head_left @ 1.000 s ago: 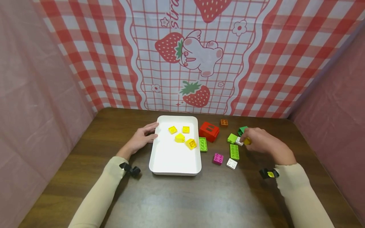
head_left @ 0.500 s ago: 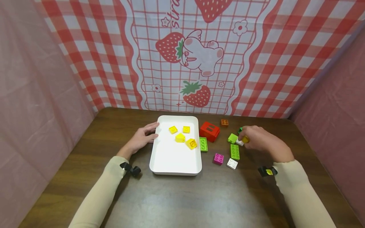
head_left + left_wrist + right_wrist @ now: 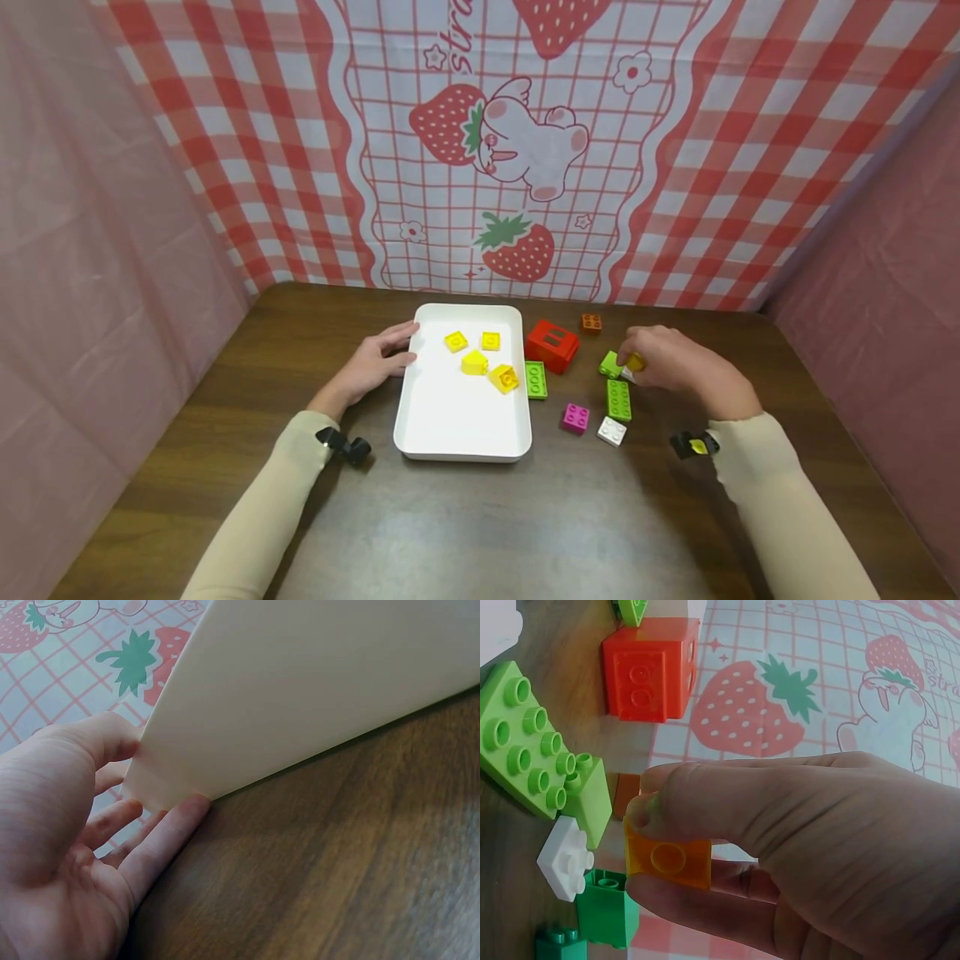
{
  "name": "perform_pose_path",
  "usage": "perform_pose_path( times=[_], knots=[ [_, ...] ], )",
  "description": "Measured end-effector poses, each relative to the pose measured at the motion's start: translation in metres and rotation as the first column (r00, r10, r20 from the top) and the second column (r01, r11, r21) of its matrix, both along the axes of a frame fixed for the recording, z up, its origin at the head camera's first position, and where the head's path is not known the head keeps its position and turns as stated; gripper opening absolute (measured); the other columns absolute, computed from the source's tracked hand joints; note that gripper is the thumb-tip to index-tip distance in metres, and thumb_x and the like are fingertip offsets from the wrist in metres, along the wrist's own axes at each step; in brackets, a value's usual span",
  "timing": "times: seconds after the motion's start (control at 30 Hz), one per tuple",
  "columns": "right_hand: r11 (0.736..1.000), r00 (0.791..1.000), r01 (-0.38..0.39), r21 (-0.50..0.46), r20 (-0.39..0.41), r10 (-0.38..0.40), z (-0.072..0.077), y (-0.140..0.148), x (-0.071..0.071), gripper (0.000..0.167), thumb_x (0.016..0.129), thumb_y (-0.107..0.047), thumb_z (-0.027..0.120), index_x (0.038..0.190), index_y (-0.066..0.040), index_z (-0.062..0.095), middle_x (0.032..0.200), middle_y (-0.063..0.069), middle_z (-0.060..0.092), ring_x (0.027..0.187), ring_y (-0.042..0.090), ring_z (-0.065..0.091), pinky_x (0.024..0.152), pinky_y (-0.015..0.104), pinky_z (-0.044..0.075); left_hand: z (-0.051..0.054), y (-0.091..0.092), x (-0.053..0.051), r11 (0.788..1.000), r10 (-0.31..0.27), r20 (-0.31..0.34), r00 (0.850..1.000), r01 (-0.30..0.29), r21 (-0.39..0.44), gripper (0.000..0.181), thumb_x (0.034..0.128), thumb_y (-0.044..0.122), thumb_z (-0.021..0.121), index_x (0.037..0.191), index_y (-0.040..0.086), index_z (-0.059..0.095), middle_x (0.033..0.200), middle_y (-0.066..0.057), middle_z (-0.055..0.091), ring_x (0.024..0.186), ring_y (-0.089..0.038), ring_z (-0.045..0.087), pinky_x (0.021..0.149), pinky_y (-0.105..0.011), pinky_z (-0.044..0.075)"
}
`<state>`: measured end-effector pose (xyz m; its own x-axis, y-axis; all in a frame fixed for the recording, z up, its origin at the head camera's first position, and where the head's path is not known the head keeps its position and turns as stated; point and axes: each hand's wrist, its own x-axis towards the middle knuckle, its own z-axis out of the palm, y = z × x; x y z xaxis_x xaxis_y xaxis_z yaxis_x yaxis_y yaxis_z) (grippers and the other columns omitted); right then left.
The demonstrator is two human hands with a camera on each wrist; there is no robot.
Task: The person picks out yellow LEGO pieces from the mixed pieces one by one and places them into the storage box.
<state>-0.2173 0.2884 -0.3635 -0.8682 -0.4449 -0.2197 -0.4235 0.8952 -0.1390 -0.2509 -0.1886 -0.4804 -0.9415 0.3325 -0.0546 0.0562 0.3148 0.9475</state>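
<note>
My right hand [image 3: 667,360] pinches a yellow toy brick [image 3: 667,859] between thumb and fingers, its hollow underside with one round tube facing the right wrist camera. Beneath and beside it lie a lime sloped brick [image 3: 611,364], a white brick [image 3: 566,859] and a green brick [image 3: 607,907]; the hand covers the green one in the head view. My left hand [image 3: 367,367] rests against the left side of a white tray [image 3: 461,433], fingertips touching its outer wall [image 3: 300,690]. Several yellow bricks [image 3: 474,363] lie in the tray's far half.
Right of the tray are a red brick [image 3: 552,346], a lime flat brick [image 3: 536,380], a magenta brick [image 3: 576,418], a white brick [image 3: 612,431], a long lime brick [image 3: 618,400] and an orange-brown brick [image 3: 592,322]. A checked cloth [image 3: 705,183] hangs behind the wooden table.
My right hand has shifted a little left and away from me, carrying the yellow brick over the other bricks. The left hand and tray have stayed in place.
</note>
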Motion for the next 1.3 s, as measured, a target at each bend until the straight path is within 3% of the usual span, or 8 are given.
perform_pose_path(
  times=[0.27, 0.5, 0.77, 1.07, 1.3],
  knots=[
    [1.0, 1.0, -0.011, -0.012, -0.016, 0.011, 0.004, -0.005, -0.002, 0.024, 0.09, -0.002, 0.088, 0.114, -0.004, 0.086, 0.114, 0.014, 0.076, 0.097, 0.027, 0.068, 0.09, 0.05, 0.07, 0.001, 0.0, 0.001, 1.0, 0.005, 0.008, 1.0, -0.005, -0.002, 0.066, 0.113, 0.011, 0.068, 0.174, 0.01, 0.042, 0.189, -0.014, 0.028, 0.166, -0.044, 0.044, 0.112, -0.042, 0.064],
    [1.0, 1.0, -0.001, -0.009, 0.013, 0.001, 0.006, -0.012, -0.004, 0.027, 0.092, -0.002, 0.089, 0.119, -0.004, 0.085, 0.116, 0.015, 0.075, 0.101, 0.029, 0.069, 0.093, 0.051, 0.07, 0.001, 0.0, 0.002, 1.0, 0.008, 0.008, 1.0, -0.008, -0.007, 0.065, 0.1136, 0.011, 0.067, 0.174, 0.009, 0.041, 0.189, -0.016, 0.027, 0.166, -0.045, 0.044, 0.111, -0.04, 0.065],
    [1.0, 1.0, -0.019, -0.015, 0.002, 0.019, 0.007, -0.019, -0.005, 0.025, 0.092, -0.002, 0.088, 0.117, -0.005, 0.085, 0.117, 0.015, 0.076, 0.102, 0.029, 0.07, 0.093, 0.052, 0.07, 0.002, 0.0, 0.001, 1.0, 0.014, 0.011, 1.0, -0.014, -0.014, 0.066, 0.1128, 0.012, 0.068, 0.174, 0.011, 0.043, 0.189, -0.013, 0.028, 0.166, -0.043, 0.044, 0.115, -0.048, 0.062],
    [0.999, 0.999, -0.036, -0.019, 0.024, 0.037, 0.007, -0.028, -0.008, 0.023, 0.094, -0.001, 0.085, 0.116, -0.006, 0.086, 0.116, 0.014, 0.076, 0.096, 0.026, 0.067, 0.086, 0.046, 0.07, 0.0, 0.001, 0.002, 1.0, 0.008, 0.005, 1.0, -0.008, -0.015, 0.066, 0.113, 0.013, 0.068, 0.174, 0.01, 0.042, 0.188, -0.014, 0.029, 0.166, -0.045, 0.044, 0.113, -0.044, 0.063],
    [0.999, 0.999, -0.036, 0.003, 0.016, 0.036, 0.008, -0.034, -0.012, 0.023, 0.095, -0.003, 0.085, 0.117, -0.006, 0.085, 0.121, 0.015, 0.075, 0.103, 0.029, 0.068, 0.095, 0.053, 0.069, 0.001, 0.001, 0.003, 1.0, 0.014, 0.012, 1.0, -0.014, -0.002, 0.066, 0.1126, 0.011, 0.068, 0.173, 0.012, 0.044, 0.189, -0.012, 0.029, 0.167, -0.043, 0.044, 0.114, -0.048, 0.062]
  ],
)
